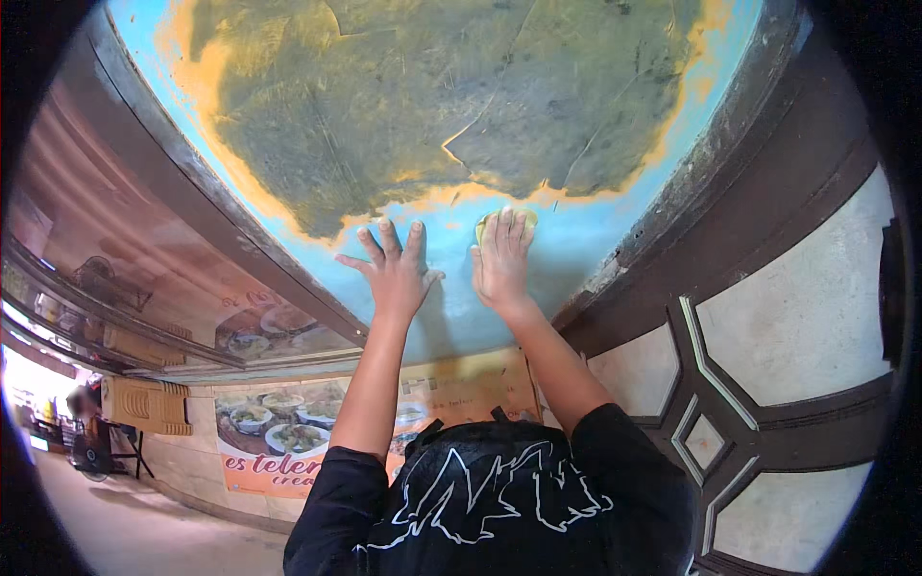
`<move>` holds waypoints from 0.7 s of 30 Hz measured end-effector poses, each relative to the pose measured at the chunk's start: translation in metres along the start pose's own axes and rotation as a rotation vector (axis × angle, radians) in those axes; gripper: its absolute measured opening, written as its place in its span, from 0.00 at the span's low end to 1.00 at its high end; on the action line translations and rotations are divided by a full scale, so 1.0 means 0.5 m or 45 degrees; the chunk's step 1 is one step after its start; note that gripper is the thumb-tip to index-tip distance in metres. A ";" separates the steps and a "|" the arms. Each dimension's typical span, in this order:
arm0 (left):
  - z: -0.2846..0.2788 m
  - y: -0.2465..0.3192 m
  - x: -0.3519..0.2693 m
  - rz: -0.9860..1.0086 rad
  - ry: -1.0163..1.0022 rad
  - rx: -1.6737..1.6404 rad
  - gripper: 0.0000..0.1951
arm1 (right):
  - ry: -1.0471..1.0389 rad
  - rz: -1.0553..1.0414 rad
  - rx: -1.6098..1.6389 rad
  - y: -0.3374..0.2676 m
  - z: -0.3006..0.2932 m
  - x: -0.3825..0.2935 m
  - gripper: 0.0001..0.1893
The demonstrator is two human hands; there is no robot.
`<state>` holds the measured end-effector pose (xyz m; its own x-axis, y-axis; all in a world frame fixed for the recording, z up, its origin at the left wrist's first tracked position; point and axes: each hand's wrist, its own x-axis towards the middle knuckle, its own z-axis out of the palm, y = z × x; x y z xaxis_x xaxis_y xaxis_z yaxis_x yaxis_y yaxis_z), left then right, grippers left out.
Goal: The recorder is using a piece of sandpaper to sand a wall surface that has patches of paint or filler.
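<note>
Before me is a panel (446, 317) painted light blue, with a large dark, scuffed patch (403, 108) edged in orange-yellow. My left hand (396, 270) lies with its fingers spread on the blue paint just below the ragged edge of that patch, holding nothing. To its right, my right hand (502, 263) presses a yellowish pad (531, 217) flat against the blue paint. The fingers cover most of the pad, so its exact kind cannot be told. Both arms reach up and away from my black shirt.
A dark, worn frame (648, 216) borders the panel. Glossy brown panelling (144, 216) is at left, dark-and-white panelling (785, 317) at right. Below are a food banner (274, 432), stacked tan stools (148, 407), a standing fan (90, 453) and, far left, a person (85, 403).
</note>
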<state>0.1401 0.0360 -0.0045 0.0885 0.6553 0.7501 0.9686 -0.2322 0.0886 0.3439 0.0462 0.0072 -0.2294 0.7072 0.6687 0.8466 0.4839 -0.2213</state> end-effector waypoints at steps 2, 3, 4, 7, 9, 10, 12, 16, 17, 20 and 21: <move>-0.002 -0.001 0.002 -0.002 0.007 -0.028 0.60 | -0.051 -0.021 0.012 -0.004 0.027 -0.015 0.36; -0.002 -0.004 0.001 0.001 0.007 -0.030 0.60 | -0.050 -0.018 0.010 -0.009 0.033 -0.019 0.36; -0.002 -0.006 0.000 0.013 0.018 -0.023 0.61 | -0.026 -0.036 -0.007 -0.013 0.039 -0.023 0.36; -0.005 -0.015 -0.006 0.011 0.037 -0.020 0.60 | -0.012 -0.061 0.003 -0.041 0.022 -0.002 0.36; -0.008 -0.021 -0.007 -0.014 -0.021 -0.014 0.60 | 0.090 -0.079 0.042 -0.056 0.014 0.022 0.35; -0.010 -0.020 -0.008 -0.009 -0.019 -0.015 0.60 | 0.095 -0.077 0.040 -0.058 0.015 0.020 0.35; -0.016 -0.017 -0.007 -0.001 0.019 -0.043 0.60 | 0.021 -0.073 0.000 -0.063 0.018 0.011 0.33; -0.032 -0.024 -0.005 0.074 -0.013 0.069 0.65 | -0.050 -0.103 -0.233 -0.071 0.041 -0.032 0.32; -0.033 -0.030 -0.002 0.073 -0.003 0.069 0.65 | -0.044 -0.109 -0.236 -0.071 0.045 -0.023 0.32; -0.037 -0.040 -0.010 0.061 -0.013 0.098 0.63 | -0.023 -0.117 -0.171 -0.100 0.025 0.009 0.31; -0.034 -0.041 -0.007 0.059 -0.013 0.099 0.63 | 0.018 -0.127 -0.135 -0.103 0.029 0.020 0.31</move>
<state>0.1158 0.0260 0.0021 0.1355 0.6526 0.7455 0.9785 -0.2061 0.0025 0.2909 0.0357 0.0147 -0.3086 0.6508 0.6937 0.8663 0.4935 -0.0775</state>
